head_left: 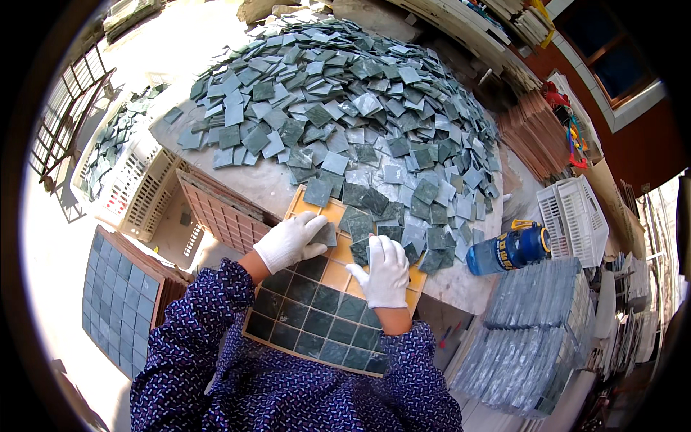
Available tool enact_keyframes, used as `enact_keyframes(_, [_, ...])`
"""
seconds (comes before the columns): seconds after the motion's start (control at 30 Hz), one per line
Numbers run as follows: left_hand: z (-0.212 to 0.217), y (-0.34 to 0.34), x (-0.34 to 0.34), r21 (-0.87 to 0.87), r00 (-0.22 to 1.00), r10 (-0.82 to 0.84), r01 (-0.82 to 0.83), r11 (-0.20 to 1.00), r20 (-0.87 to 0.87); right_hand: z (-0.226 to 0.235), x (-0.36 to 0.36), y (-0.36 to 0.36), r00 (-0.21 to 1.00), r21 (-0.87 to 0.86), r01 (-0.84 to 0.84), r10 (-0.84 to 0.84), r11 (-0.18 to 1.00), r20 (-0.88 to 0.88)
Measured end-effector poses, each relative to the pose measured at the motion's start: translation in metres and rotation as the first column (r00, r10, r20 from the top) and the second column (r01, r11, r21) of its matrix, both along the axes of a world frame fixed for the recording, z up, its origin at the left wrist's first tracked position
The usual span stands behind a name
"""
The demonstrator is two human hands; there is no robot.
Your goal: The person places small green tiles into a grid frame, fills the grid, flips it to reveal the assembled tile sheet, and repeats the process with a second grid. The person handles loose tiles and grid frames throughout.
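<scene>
A yellow grid tray [336, 276] lies in front of me, its near rows filled with square dark green stone tiles [321, 322]. My left hand [288, 243], in a white glove, pinches a grey-green stone tile [325, 235] between thumb and fingers above the tray's left side. Over the right side, my right hand [385, 272], gloved too, is curled with its fingertips and thumb at a dark green tile [359, 251]. Loose tiles lie over the tray's far end, hiding part of its grid.
A large heap of loose tiles [317, 108] covers the table beyond. To the right are a blue water bottle [507, 248], wrapped tile stacks [529, 309] and a white crate [572, 219]. At left stand plastic crates [140, 183], brown trays [219, 212] and a tile-filled panel [119, 295].
</scene>
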State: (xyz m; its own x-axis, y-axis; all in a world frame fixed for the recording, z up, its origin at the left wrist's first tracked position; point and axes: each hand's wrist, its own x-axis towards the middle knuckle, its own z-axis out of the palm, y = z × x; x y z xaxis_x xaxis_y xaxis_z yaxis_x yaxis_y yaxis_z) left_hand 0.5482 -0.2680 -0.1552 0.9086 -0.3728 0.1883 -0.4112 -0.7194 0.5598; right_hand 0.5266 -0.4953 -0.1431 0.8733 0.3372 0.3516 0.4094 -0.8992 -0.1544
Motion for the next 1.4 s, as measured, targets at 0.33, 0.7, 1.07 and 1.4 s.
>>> enact_keyframes(0.33, [-0.009,0.027,0.017,-0.291,0.983,0.181,-0.185,0.939,-0.04,-0.001,0.015,0.0,0.985,0.012,-0.041,0.038,0.999,0.169])
enact_keyframes(0.7, [0.002,0.011,0.004,0.126,1.0,-0.016,0.016,0.992,-0.006,-0.013,-0.003,0.002,0.946,0.341,0.008,0.103,0.94,-0.306])
enact_keyframes(1.07, [0.005,0.014,0.002,0.097,0.999,-0.032,0.031,0.995,0.011,-0.007,-0.026,0.015,0.945,0.231,-0.325,0.302,0.917,0.127])
enact_keyframes(1.4, [0.001,0.017,0.005,0.105,1.0,-0.026,0.025,0.994,0.009,-0.013,-0.03,0.013,0.943,0.117,-0.237,0.257,0.965,-0.21])
